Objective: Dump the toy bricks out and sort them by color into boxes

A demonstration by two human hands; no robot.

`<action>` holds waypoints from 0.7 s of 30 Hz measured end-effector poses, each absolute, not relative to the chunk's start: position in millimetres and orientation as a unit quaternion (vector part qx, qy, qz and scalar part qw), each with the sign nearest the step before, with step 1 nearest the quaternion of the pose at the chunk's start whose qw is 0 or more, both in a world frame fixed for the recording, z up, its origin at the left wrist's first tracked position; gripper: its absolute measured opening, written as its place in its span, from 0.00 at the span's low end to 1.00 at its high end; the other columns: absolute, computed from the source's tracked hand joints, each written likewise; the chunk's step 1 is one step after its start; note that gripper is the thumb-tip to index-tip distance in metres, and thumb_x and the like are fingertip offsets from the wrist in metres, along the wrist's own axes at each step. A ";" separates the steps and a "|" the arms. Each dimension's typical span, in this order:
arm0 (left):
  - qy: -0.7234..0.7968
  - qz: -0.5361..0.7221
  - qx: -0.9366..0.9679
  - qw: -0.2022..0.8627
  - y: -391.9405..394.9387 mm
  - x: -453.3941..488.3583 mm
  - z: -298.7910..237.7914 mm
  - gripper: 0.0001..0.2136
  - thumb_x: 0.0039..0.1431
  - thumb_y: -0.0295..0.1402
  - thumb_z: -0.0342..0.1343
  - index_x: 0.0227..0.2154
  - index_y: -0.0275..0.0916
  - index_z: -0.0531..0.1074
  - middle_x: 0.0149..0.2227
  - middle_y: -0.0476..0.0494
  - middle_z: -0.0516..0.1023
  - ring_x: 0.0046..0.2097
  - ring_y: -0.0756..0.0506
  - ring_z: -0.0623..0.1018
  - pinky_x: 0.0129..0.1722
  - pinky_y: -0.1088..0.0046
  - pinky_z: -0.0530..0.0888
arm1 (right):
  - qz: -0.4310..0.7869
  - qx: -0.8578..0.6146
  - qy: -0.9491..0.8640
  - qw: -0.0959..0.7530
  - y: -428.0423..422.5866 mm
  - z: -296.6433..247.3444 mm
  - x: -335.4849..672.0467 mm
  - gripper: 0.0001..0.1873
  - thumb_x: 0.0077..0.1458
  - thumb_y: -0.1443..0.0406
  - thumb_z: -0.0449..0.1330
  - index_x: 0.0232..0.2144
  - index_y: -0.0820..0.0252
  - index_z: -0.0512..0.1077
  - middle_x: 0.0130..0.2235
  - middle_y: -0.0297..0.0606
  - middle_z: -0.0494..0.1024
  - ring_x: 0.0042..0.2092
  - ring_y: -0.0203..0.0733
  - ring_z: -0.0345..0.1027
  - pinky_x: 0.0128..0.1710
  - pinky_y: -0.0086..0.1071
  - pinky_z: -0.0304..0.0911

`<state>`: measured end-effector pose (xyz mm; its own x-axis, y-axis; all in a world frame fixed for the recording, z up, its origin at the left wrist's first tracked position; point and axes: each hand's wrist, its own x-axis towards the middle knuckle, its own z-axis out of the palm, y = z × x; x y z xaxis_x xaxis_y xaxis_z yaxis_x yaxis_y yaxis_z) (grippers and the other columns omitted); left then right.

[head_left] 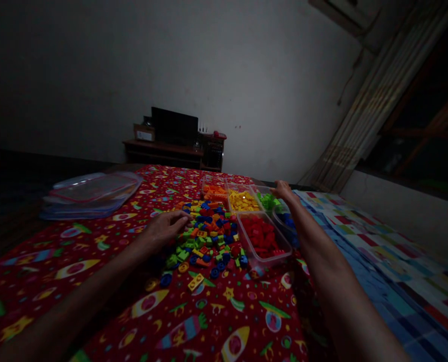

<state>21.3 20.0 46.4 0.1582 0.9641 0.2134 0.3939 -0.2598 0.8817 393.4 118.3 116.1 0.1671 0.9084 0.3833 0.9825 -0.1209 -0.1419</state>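
My left hand (168, 225) reaches over the left edge of a mixed pile of toy building bricks (209, 234). Its fingers are loosely bent and apart, with no brick visible in them. At the far right, my right hand (283, 191) is beside the plastic box of green bricks (268, 201); its fingers are small and dim, so their grip cannot be made out. Other clear boxes hold red bricks (260, 235), yellow bricks (243, 201), orange bricks (214, 193) and blue bricks (287, 220), the last partly behind my right forearm.
A red rocket-print cloth (148, 304) lies under everything. Stacked plastic lids (92, 193) rest at the left. One yellow brick (196, 282) and several wheels (165, 279) lie in front of the pile. Behind is a desk (163, 148) with a monitor (175, 126); a checked cloth (389, 251) spreads at right.
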 end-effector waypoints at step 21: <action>0.564 0.366 0.738 0.059 44.1 -26.3 -2.2 0.22 0.59 0.42 0.40 0.47 0.36 0.70 0.51 0.34 0.75 0.55 0.37 0.71 0.57 0.58 0.66 | 0.066 -0.530 -0.809 0.243 -0.5 92.2 253.2 0.12 0.58 0.69 0.54 0.39 0.64 0.78 0.37 0.44 0.81 0.35 0.37 0.72 0.33 0.26 0.61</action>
<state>-26.3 44.1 -2.2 0.0969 0.8757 0.4730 0.7890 -0.3573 0.4998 253.2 -0.5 92.2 -0.3191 0.8906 0.3241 0.8265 0.4288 -0.3647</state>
